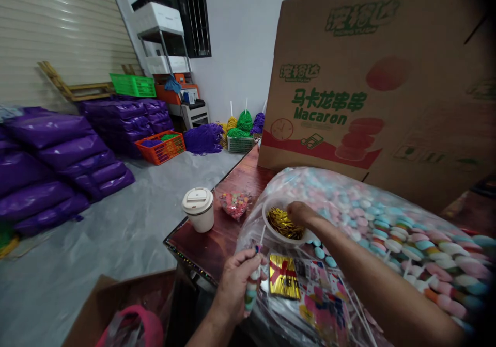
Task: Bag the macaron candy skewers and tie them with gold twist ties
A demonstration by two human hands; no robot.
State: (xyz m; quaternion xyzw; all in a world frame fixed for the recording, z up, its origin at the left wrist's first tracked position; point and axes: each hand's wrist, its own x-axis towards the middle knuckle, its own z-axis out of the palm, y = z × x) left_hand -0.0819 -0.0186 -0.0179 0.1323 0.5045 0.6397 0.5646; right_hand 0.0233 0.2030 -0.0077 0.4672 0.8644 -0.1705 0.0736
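Note:
Upright in my left hand (232,287) is a wrapped marshmallow skewer (251,294), its pastel pieces below and a white stick pointing up. The fingers are wrapped around its clear wrapper near the stick end. My right hand (301,214) reaches over the rim of a white bowl (267,206) of gold twist ties (282,224). Its fingers are curled together at the ties, and the fingertips are hidden. Just below the bowl lie a gold bundle with a red band (284,279) and printed plastic wrappers (323,308). Several blue candies (320,253) sit beside the bowl.
A large clear bag of marshmallow skewers (360,215) covers the table's right side, before a tall cardboard box (321,145). A lidded cup (199,218) and a small candy bag (234,204) stand left. Below is an open carton (89,311); purple sacks (70,145) are stacked beyond.

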